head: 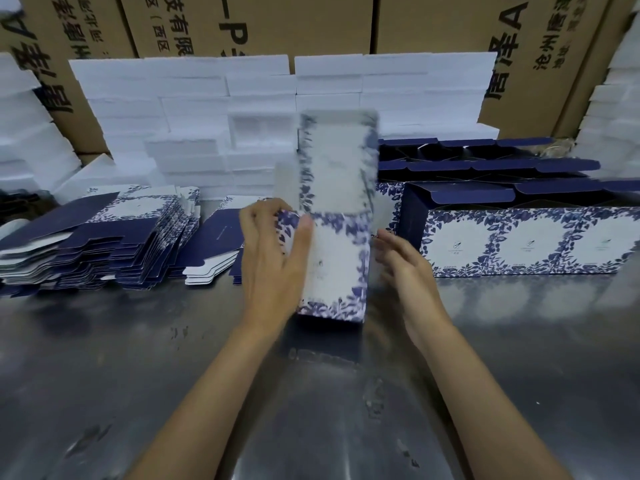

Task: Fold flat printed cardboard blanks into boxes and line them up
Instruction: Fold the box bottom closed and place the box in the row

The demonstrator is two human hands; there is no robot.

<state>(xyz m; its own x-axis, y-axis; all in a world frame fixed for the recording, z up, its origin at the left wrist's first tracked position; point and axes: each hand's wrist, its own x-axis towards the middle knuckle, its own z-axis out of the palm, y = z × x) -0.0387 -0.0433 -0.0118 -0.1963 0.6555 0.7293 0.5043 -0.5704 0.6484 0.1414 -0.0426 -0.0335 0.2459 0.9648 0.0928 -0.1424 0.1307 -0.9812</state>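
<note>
Two hands (273, 258) (405, 268) on one blank (337, 216); three boxes (530, 240) lined up.

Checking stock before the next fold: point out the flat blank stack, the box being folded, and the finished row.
flat blank stack (104, 244): head view, top sheet's blue panel.
box being folded (334, 258): head view, white front panel.
finished row (526, 242): head view, front printed face.

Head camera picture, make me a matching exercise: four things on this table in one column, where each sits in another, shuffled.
Things:
1. flat blanks
2. folded boxes
3. foam trays
4. box being folded

Places:
A. stacked at the back, against the brown cartons
B. middle, upright, between the left hand and right hand
C. piled on the left
D. lined up on the right

Pairs: 1-C, 2-D, 3-A, 4-B
</note>
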